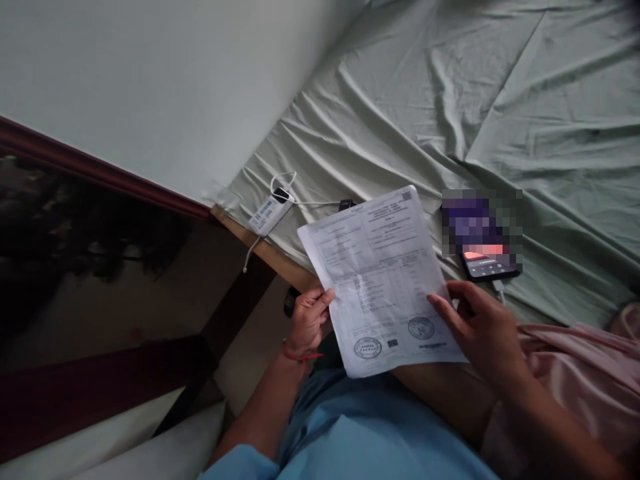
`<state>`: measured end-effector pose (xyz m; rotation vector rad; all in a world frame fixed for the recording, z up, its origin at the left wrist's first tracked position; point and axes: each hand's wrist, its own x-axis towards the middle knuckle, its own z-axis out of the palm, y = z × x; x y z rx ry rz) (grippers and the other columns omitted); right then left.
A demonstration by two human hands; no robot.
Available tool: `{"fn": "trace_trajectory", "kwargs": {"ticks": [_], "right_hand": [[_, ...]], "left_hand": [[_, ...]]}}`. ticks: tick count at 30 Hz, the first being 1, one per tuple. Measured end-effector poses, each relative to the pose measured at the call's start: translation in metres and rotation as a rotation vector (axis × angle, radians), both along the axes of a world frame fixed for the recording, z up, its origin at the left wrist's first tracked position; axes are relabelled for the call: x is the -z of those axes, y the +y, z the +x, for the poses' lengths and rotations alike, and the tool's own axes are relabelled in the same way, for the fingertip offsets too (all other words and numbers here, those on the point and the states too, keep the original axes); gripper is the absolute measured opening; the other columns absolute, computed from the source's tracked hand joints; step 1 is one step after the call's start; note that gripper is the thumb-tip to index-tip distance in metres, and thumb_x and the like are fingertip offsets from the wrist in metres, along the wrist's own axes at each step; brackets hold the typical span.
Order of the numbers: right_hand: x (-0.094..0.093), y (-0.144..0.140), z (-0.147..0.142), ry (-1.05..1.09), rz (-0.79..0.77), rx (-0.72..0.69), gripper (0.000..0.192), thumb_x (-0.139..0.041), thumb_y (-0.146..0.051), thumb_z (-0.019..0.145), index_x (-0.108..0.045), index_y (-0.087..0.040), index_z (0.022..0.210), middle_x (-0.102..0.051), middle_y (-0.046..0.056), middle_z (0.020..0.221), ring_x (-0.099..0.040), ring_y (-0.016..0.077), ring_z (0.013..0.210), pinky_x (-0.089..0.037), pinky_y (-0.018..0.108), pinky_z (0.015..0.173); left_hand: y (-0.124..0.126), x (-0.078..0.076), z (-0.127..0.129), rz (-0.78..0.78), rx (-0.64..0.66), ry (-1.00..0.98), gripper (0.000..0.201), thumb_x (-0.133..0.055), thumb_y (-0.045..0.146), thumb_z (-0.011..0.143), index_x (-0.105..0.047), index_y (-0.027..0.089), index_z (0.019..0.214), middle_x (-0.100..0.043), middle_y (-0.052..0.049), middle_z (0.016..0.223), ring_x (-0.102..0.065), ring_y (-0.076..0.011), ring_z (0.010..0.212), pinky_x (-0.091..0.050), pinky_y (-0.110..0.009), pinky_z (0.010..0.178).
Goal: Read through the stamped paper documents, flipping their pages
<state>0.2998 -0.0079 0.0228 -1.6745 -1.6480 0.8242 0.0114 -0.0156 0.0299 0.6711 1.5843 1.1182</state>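
Note:
A white printed document (pixel 380 280) with two round stamps near its lower edge is held in front of me, tilted slightly. My left hand (pixel 309 322), with a red thread at the wrist, pinches its left edge between thumb and fingers. On the right edge, my right hand (pixel 480 327) grips the sheet with the thumb on top; its other fingers are partly hidden. Just beyond the right hand lies a phone (pixel 493 265) with a lit screen, partly pixelated, a white cable plugged into its near end.
A pale green bedsheet (pixel 390 113) with creases covers the bed. At its left corner rests a white power strip (pixel 271 215) with a white cable. A small black object (pixel 346 205) shows behind the paper. Pink satin cloth (pixel 585 373) lies at right; a white wall (pixel 150 87) rises at left.

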Motion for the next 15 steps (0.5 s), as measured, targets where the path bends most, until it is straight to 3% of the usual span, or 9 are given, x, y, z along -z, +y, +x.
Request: {"fn": "trace_trajectory", "kwargs": {"ticks": [9, 15], "right_hand": [[0.004, 0.0, -0.001, -0.009, 0.02, -0.031, 0.032, -0.063, -0.053, 0.092, -0.07, -0.021, 0.094, -0.067, 0.002, 0.073, -0.054, 0.0142, 0.054, -0.041, 0.029, 0.054], [0.007, 0.001, -0.001, 0.013, -0.023, -0.026, 0.028, -0.063, -0.05, 0.092, -0.066, -0.023, 0.084, -0.067, 0.0, 0.069, -0.056, 0.0144, 0.054, -0.042, 0.028, 0.055]], "left_hand": [[-0.009, 0.003, 0.006, -0.022, -0.095, 0.033, 0.05, -0.088, 0.051, 0.057, -0.057, 0.013, 0.059, -0.041, 0.006, 0.052, -0.025, -0.0019, 0.044, -0.015, -0.017, 0.04], [-0.014, 0.008, 0.007, -0.032, -0.11, 0.046, 0.055, -0.089, 0.053, 0.057, -0.052, 0.013, 0.057, -0.04, 0.006, 0.052, -0.026, -0.0018, 0.045, -0.017, -0.016, 0.041]]}}
